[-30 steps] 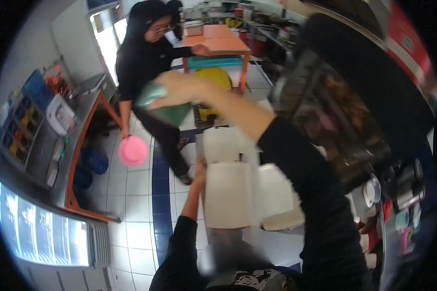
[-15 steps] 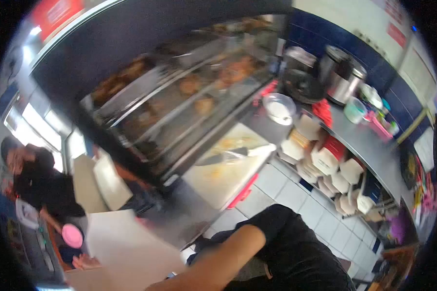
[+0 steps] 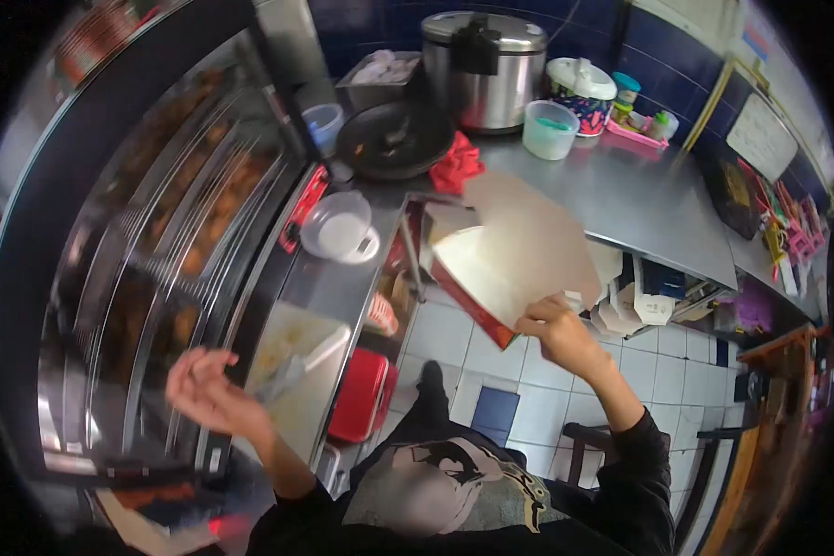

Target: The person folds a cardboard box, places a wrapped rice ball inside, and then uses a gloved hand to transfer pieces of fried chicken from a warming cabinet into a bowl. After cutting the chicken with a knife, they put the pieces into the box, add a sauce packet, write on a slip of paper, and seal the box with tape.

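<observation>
Partly blurred box, right hand.

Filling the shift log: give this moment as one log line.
right hand: holds flat cardboard box | left hand: open, empty, near food warmer | counter: rice cooker

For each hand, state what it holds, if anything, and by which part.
The right hand grips a flat cardboard box by its lower edge; the left hand is open and holds nothing.

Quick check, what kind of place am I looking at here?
Likely a fast-food kitchen: a glass warming cabinet of fried food, a steel counter with a rice cooker, and stacked food boxes beneath.
</observation>
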Available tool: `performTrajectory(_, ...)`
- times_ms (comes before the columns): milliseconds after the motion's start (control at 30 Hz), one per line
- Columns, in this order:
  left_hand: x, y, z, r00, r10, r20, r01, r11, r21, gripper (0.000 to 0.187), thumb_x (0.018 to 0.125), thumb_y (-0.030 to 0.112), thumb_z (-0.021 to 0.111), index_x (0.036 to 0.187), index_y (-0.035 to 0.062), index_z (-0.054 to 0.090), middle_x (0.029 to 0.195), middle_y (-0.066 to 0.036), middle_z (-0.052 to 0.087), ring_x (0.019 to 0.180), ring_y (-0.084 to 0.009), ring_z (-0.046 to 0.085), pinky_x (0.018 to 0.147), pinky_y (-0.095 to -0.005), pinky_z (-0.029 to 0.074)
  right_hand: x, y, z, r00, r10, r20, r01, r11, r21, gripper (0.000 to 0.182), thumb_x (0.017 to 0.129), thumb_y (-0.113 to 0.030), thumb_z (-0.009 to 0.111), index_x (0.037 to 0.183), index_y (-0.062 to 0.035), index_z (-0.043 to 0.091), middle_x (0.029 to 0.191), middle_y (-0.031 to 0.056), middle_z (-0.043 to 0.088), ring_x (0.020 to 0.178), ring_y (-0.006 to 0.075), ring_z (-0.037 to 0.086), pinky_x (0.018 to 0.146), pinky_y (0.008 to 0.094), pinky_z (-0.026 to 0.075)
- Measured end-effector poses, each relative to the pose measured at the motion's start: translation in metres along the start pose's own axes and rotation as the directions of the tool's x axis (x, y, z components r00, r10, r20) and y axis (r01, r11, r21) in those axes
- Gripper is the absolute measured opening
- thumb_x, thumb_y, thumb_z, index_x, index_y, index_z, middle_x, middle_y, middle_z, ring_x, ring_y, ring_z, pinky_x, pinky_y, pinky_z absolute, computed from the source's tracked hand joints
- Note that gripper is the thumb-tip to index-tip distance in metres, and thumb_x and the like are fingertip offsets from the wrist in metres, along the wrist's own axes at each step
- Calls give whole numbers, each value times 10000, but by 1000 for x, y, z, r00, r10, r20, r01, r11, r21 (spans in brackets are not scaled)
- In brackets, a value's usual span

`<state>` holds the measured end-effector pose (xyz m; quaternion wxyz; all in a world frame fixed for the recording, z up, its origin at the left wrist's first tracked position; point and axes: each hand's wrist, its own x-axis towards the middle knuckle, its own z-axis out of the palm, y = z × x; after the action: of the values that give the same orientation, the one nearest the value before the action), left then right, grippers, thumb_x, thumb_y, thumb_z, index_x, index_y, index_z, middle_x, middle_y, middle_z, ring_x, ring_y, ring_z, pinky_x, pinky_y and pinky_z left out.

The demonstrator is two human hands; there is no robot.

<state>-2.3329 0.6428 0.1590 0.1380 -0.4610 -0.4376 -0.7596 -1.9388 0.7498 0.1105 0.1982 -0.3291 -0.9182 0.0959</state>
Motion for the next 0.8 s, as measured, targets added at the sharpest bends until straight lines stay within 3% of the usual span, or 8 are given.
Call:
performTrajectory(133, 2, -112, 155, 893, -292, 343, 335, 940, -73, 288, 907, 24, 501, 1181, -21, 426, 1102, -161, 544, 877, -185, 586, 745, -286, 512, 7, 143, 26, 996, 87, -13, -88, 972, -219, 295, 614, 34, 562, 867, -107, 623, 780, 54, 524, 903, 267, 558, 971, 408, 407)
performTrajectory(267, 13, -260, 334, 731, -358, 581, 471, 881, -49, 269, 894, 36, 537, 1158, 25, 485, 1118, -113, 563, 938, -167, 590, 781, -275, 509, 35, 262, 27, 992, 116, 57, -89, 930, -355, 149, 657, -56, 587, 785, -123, 624, 738, 30, 522, 923, 236, 559, 1092, 447, 320)
performTrajectory(433, 41, -461, 539, 700, -321, 638, 295, 944, 150, 264, 852, 46, 568, 1109, 3, 528, 1117, -140, 588, 971, -229, 607, 767, -320, 519, 71, 381, 40, 973, 181, 142, -113, 913, -391, 116, 639, -65, 604, 723, -136, 642, 865, -37, 609, 973, 172, 561, 1120, 487, 250)
performTrajectory(533, 60, -557, 624, 631, -323, 706, 148, 943, 299, 314, 834, 85, 596, 1132, 7, 532, 1143, -166, 586, 1027, -274, 591, 842, -354, 488, 79, 423, 48, 933, 273, 235, -194, 930, -311, 133, 718, -105, 581, 818, -144, 660, 936, 13, 634, 1057, 211, 542, 1103, 498, 271)
performTrajectory(600, 67, -625, 672, 585, -300, 754, -40, 917, 396, 388, 833, 126, 622, 1186, 1, 520, 1170, -185, 581, 1110, -287, 559, 926, -365, 443, 87, 423, 50, 919, 360, 161, -285, 889, -359, 276, 716, -48, 571, 964, -137, 652, 1073, 47, 614, 1157, 246, 500, 1104, 514, 255)
performTrajectory(633, 69, -653, 691, 483, -384, 787, -36, 889, 456, 498, 809, 130, 644, 1260, -1, 479, 1243, -183, 546, 1164, -314, 518, 1005, -375, 378, 105, 408, 34, 872, 443, 210, -355, 866, -352, 424, 701, 21, 543, 1092, -124, 617, 1193, 87, 562, 1219, 283, 458, 1102, 515, 253)
performTrajectory(733, 67, -719, 722, 216, -390, 895, -89, 905, 416, 572, 794, 115, 653, 1309, -4, 437, 1292, -190, 509, 1210, -317, 481, 1039, -371, 350, 138, 369, 10, 771, 634, 67, -605, 760, -237, 552, 623, 81, 531, 1138, -107, 587, 1239, 127, 524, 1213, 332, 447, 1076, 527, 283)
performTrajectory(800, 72, -729, 732, 51, -459, 887, -96, 881, 462, 744, 706, 202, 744, 1339, 3, 409, 1342, -193, 462, 1253, -317, 437, 1060, -369, 332, 142, 347, 10, 709, 705, -28, -693, 689, -209, 488, 634, 87, 501, 1090, -56, 602, 1230, 135, 527, 1198, 348, 454, 1050, 509, 331)
